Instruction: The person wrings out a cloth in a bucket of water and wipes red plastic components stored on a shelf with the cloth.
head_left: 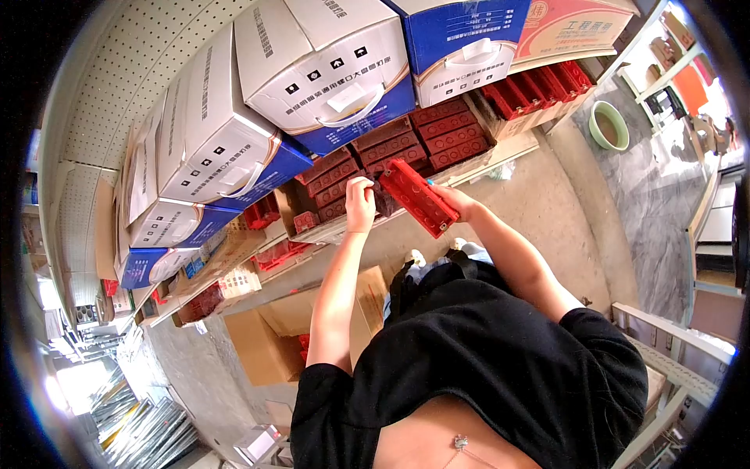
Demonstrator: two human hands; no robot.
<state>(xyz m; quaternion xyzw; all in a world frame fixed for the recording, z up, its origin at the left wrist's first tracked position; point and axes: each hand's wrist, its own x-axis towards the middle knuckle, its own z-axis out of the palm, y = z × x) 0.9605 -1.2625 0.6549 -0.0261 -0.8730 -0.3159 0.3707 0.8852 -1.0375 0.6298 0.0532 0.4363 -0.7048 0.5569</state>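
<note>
My right hand (457, 202) grips a long red plastic electrical back box (419, 198) by its right side, its open face turned partly up. The box hangs tilted in front of the lower shelf. Just left of it, my left hand (361, 205) is raised with the fingers curled closed; whatever they hold, if anything, is hidden. Behind both hands, an open carton (312, 233) on the shelf holds rows of similar dark red boxes (391, 146).
Large white and blue cartons (320, 70) line the shelf above. More red boxes (539, 87) fill a carton at right. An open cardboard box (262, 348) stands on the floor at my left. A green bucket (609, 125) is at far right, a white metal frame (664, 359) behind me.
</note>
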